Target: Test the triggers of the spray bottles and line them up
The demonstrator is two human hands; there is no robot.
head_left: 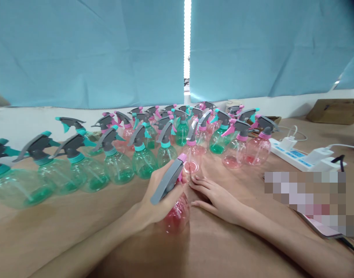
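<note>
My left hand is wrapped round the neck of a pink spray bottle, just below its grey and pink trigger head. The bottle is see-through and stands close to me on the brown table. To its right, my right hand lies palm down on the table, fingers stretched out and holding nothing. Straight ahead of both hands stands another pink spray bottle. Just left of that is a green spray bottle with a turquoise collar.
Several green spray bottles line the left side, with more green and pink ones behind. On the right lie a white power strip with plugs and a phone-like device, partly blurred out. A cardboard box sits at the back right.
</note>
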